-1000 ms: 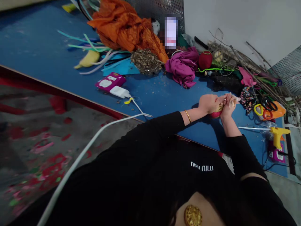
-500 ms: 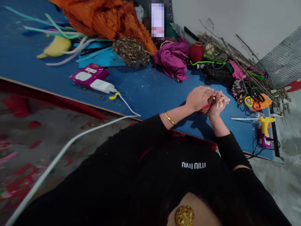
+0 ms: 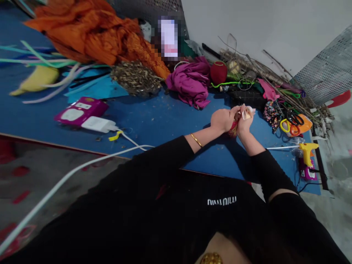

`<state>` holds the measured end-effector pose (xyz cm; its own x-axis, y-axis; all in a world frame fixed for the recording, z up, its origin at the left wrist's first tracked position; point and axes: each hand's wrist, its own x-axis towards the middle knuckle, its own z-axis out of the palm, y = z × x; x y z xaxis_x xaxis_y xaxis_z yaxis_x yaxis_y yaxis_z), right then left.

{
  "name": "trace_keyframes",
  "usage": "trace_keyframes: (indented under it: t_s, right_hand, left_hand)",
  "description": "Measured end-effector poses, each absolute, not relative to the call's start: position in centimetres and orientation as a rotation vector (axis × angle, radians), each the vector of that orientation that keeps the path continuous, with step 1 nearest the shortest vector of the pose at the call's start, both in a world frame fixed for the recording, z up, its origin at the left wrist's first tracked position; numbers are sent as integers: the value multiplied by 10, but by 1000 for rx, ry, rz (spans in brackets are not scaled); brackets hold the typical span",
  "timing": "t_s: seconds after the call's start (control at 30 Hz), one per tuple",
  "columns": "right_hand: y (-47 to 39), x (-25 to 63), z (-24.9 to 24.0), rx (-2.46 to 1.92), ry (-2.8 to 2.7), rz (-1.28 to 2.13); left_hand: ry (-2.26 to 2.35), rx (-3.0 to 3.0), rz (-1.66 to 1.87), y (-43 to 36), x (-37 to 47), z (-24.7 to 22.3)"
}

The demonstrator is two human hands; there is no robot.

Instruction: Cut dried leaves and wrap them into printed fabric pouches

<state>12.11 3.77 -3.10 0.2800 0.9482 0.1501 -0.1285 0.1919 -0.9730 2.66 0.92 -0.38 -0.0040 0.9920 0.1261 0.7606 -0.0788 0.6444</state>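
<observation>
Over the table's near edge, my left hand (image 3: 221, 120) and my right hand (image 3: 243, 124) are close together, fingers closed around a small red and yellowish bundle (image 3: 233, 129). Most of the bundle is hidden by the hands, so its kind does not show. A pale, curled piece (image 3: 247, 113) sticks out at the top of my right hand; whether it is part of the bundle, I cannot tell. A gold bangle (image 3: 197, 140) circles my left wrist.
Scissors (image 3: 286, 127) and a yellow glue gun (image 3: 308, 148) lie to the right on the blue table (image 3: 167, 126). Purple cloth (image 3: 189, 82), dry plant bits (image 3: 136, 79), orange cloth (image 3: 90, 33) and twigs line the back. A white cable (image 3: 68, 174) crosses the left edge.
The camera view has shifted, so the table's things appear lower and further left. Both hands are still closed around the bundle, drawn closer together, with the fingers slightly rearranged.
</observation>
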Motion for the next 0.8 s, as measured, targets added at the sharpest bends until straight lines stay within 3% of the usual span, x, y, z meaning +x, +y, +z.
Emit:
trace_keyframes:
  t_s: [0.13,0.4,0.57,0.67,0.8]
  right_hand:
    - [40,126,-29,-1100,-1010,927]
    - [-55,140,-23,-1030,-1283,902]
    - [-61,140,-19,-1034,-1280,918]
    - [-58,141,-18,-1017,-1310,933]
    - [-51,142,-23,-995,-1300,952]
  left_hand:
    - [1797,1972,879,8,32,-6]
    - [1283,1976,1387,-61,13,-35]
    - [1157,1375,1164,-32,2,-24]
    - [1127,1327,980,-19,3,-17]
    - [1239,1433,1030,-21,8,-18]
